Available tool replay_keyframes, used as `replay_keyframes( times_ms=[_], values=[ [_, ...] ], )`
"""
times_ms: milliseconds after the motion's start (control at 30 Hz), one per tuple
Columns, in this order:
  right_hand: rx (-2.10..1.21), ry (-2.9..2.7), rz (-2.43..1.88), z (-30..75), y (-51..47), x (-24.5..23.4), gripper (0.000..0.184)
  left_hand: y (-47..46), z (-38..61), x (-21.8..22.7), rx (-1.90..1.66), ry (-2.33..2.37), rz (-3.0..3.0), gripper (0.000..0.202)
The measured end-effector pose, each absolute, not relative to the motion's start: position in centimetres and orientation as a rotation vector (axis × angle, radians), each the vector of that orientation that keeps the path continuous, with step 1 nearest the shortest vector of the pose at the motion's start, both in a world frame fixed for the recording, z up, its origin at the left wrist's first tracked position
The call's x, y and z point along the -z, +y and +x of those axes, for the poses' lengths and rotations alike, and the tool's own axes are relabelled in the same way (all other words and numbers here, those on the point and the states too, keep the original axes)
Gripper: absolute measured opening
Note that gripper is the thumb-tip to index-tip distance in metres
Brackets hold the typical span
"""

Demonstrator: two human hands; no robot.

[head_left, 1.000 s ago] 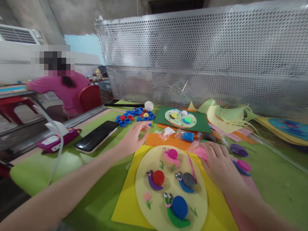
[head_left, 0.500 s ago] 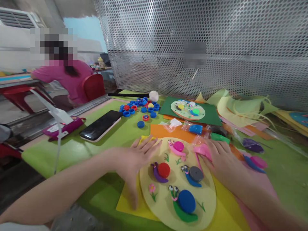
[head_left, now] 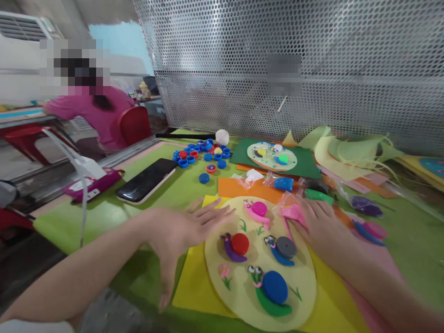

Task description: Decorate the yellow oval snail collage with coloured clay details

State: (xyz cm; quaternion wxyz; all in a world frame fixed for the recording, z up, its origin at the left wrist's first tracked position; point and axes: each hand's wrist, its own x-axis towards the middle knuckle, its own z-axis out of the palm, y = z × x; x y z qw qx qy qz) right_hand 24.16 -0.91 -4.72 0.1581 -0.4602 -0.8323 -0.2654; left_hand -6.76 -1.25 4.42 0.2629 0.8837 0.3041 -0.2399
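Note:
A pale yellow oval board (head_left: 239,286) lies on a yellow sheet (head_left: 197,282). On it are several clay snails with bottle-cap shells: a pink snail (head_left: 258,212), a purple one with a red cap (head_left: 239,245), a blue one with a grey cap (head_left: 285,248) and a green one with a blue cap (head_left: 274,289). My left hand (head_left: 183,231) is open, fingers spread, at the board's upper left edge and holding nothing. My right hand (head_left: 315,222) is closed on a bag of pink clay (head_left: 293,213) at the upper right edge; a thin pink strand hangs from it.
Bottle caps (head_left: 204,152) cluster behind the board. A phone (head_left: 147,180) and a purple pouch (head_left: 92,185) lie left. Bagged clay (head_left: 283,184), another snail board (head_left: 272,156) and paper scraps (head_left: 333,157) lie behind. Perforated metal (head_left: 222,60) stands at the back; a person (head_left: 90,106) sits left.
My left hand has shifted left and slightly down, its thumb swinging off the yellow sheet. My right hand stays at the pink clay. The board appears slightly further right in view.

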Motion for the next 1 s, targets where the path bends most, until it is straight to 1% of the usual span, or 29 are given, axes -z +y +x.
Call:
replay_keyframes(
  times_ms=[167,267,400,500,600,733,833,933,1000],
  values=[
    [0.726,-2.354,-1.391,23.9,-1.1,4.6,0.041,-0.9,-6.3,-4.1,0.686,1.112,2.343,0.139],
    [0.711,-2.351,-1.420,23.7,-1.3,4.4,0.041,-0.4,-6.7,-4.1,0.709,0.993,2.383,0.140],
    [0.723,-2.307,-1.496,24.1,-1.2,4.0,0.039,-0.1,-7.8,-4.0,0.526,0.895,2.394,0.137],
    [0.745,-2.256,-1.576,24.6,-0.9,3.9,0.039,-0.4,-7.8,-3.4,0.431,0.942,2.408,0.135],
    [0.747,-2.265,-1.607,24.7,-0.8,4.0,0.039,-0.7,-7.4,-2.9,0.477,1.044,2.414,0.139],
    [0.737,-2.284,-1.613,24.4,-0.9,4.3,0.038,-0.2,-7.7,-3.2,0.515,0.816,2.401,0.144],
    [0.773,-2.267,-1.610,24.4,-1.0,4.5,0.038,0.0,-8.0,-3.8,0.553,0.787,2.366,0.143],
    [0.836,-2.256,-1.594,24.6,-0.9,4.6,0.037,-0.1,-7.6,-4.1,0.626,0.912,2.335,0.134],
    [0.841,-2.266,-1.590,24.7,-0.8,4.6,0.036,0.0,-7.0,-4.1,0.650,1.026,2.324,0.133]
  ],
)
